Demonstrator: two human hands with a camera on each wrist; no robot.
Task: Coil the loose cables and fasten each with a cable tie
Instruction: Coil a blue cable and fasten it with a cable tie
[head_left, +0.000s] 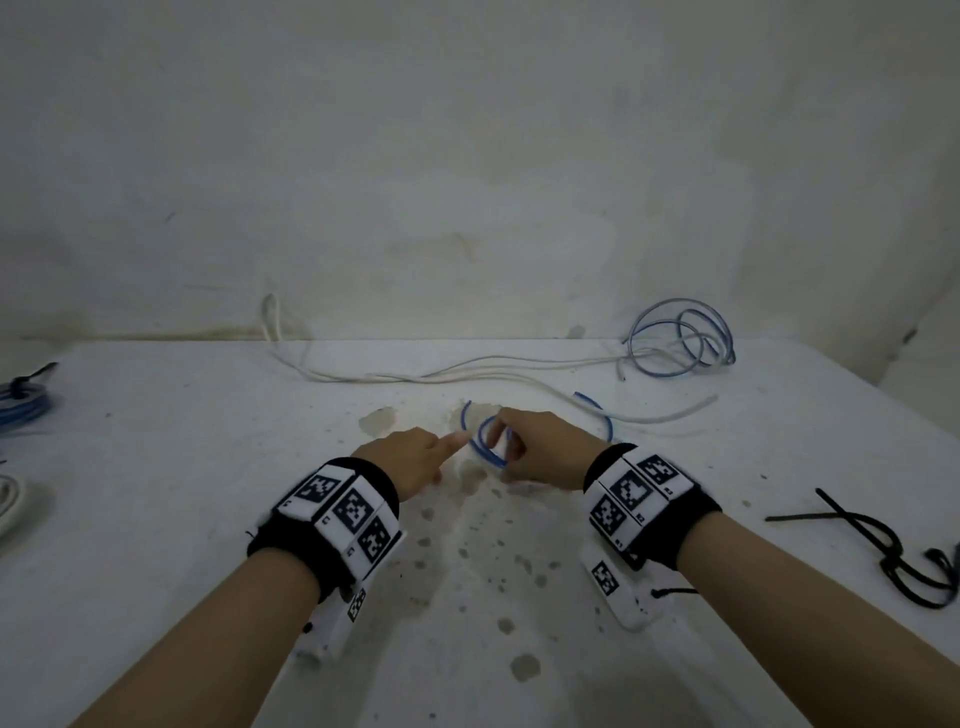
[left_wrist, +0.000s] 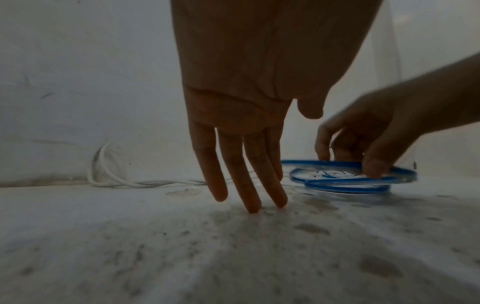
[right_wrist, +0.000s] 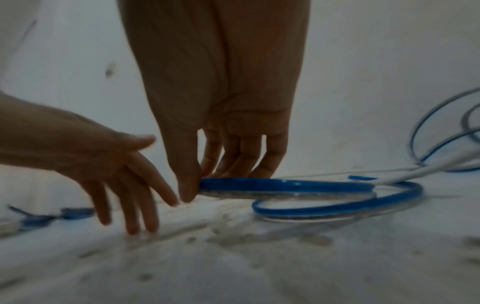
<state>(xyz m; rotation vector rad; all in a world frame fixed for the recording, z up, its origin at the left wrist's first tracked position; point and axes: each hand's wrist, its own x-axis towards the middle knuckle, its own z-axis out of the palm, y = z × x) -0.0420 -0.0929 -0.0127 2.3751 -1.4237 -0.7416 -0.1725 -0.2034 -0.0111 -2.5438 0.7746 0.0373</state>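
Note:
A thin blue cable (head_left: 488, 448) lies in two small loops on the stained white table (head_left: 208, 467), just ahead of both hands. My right hand (head_left: 506, 449) pinches the upper loop between thumb and fingers; the right wrist view shows the thumb pressed on the blue cable (right_wrist: 285, 183) at its left end. My left hand (head_left: 449, 449) rests beside the loops with straight fingers, the index finger pointing at the cable. In the left wrist view the fingertips (left_wrist: 253, 207) touch the table, just left of the blue cable (left_wrist: 342, 182), and hold nothing.
A long white cable (head_left: 519, 364) trails across the back of the table. A loose blue-grey cable (head_left: 680, 338) is piled at back right. Black cable ties (head_left: 883, 545) lie at right. A tied blue coil (head_left: 23, 405) and a white coil (head_left: 10, 499) sit at the left edge.

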